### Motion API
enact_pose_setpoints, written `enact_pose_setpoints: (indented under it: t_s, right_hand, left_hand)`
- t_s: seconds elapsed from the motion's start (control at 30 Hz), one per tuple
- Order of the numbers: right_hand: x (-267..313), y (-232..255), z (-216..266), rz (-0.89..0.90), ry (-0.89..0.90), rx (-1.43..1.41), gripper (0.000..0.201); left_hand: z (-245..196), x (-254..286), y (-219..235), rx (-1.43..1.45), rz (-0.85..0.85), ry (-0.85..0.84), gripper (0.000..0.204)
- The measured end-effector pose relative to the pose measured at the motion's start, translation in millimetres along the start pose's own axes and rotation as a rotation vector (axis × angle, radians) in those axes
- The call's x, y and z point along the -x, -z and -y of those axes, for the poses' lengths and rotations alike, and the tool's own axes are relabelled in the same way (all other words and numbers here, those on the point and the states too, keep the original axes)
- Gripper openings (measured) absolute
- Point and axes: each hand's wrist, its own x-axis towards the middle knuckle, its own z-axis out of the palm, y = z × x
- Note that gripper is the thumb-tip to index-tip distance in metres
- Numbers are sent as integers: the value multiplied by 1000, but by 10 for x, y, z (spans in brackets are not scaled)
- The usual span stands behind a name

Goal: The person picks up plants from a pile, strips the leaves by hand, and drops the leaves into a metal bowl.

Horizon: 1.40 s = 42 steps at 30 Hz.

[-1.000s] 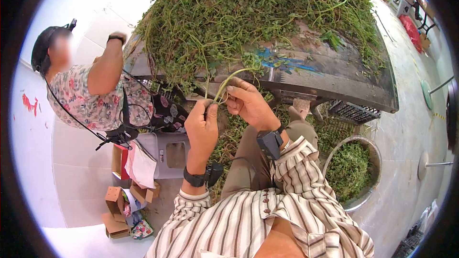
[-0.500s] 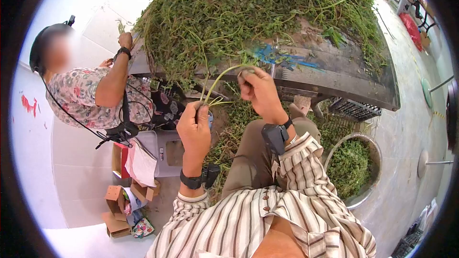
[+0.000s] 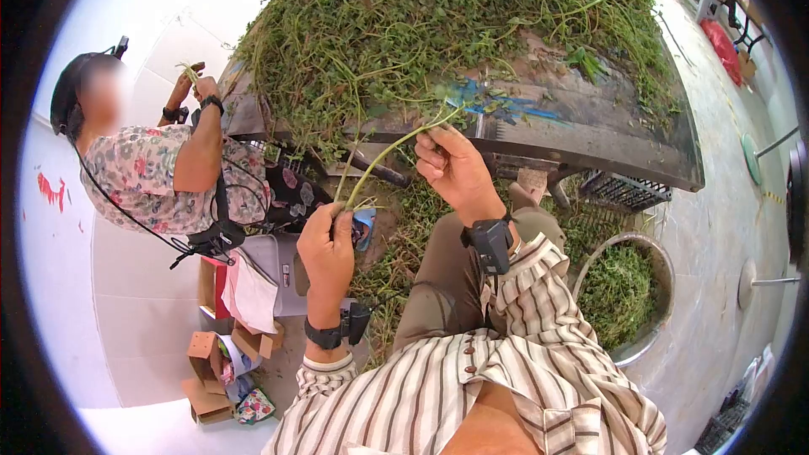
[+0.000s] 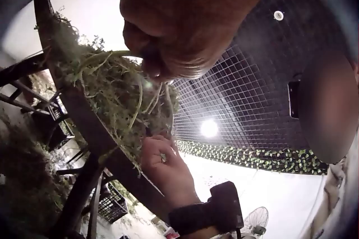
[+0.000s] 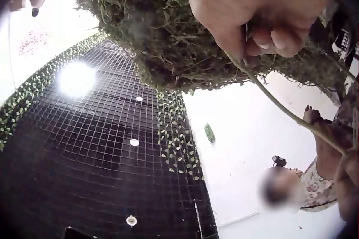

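Note:
A long green plant stem stretches between my two hands in front of the table edge, bending slightly upward. My left hand pinches its lower end between thumb and fingers, together with a few thinner stems. Near the leafy upper end, my right hand pinches the same stem between thumb and curled fingers. In the right wrist view the stem runs from the right thumb and fingertips down to the left hand. A big heap of leafy green stems lies on the dark table just beyond both hands.
A round metal tub of cut greens stands at my right. Black crates are under the table, and loose stems cover the floor. At left, another person handles stems beside a grey plastic bin and cardboard boxes.
My left hand has moved down and left, away from my right hand, drawing the stem out between them. The right hand has shifted slightly right. The other person's raised hand has come down.

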Motion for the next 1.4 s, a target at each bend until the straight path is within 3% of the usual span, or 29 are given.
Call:
enact_pose_setpoints:
  t_s: [0.53,0.6,0.7,0.83,0.93,1.1,1.4]
  right_hand:
    - [5,-84,25,8,68,1,11]
    - [-10,-39,10,-83,83,-18,9]
    - [3,-120,3,-206,108,-4,10]
    - [3,-134,39,-171,74,6,6]
    - [-2,-52,11,-292,61,113,5]
    - [36,-131,60,-306,28,208,4]
    - [28,-57,46,-354,33,138,6]
  left_hand:
    - [99,109,64,-9,-16,135,10]
    - [85,109,70,-40,11,174,11]
    - [194,133,29,-55,-21,119,11]
    - [156,112,29,-86,-16,95,12]
    - [219,142,6,-67,16,129,12]
    - [224,137,-6,-44,25,109,12]
    - [229,141,21,-22,14,64,11]
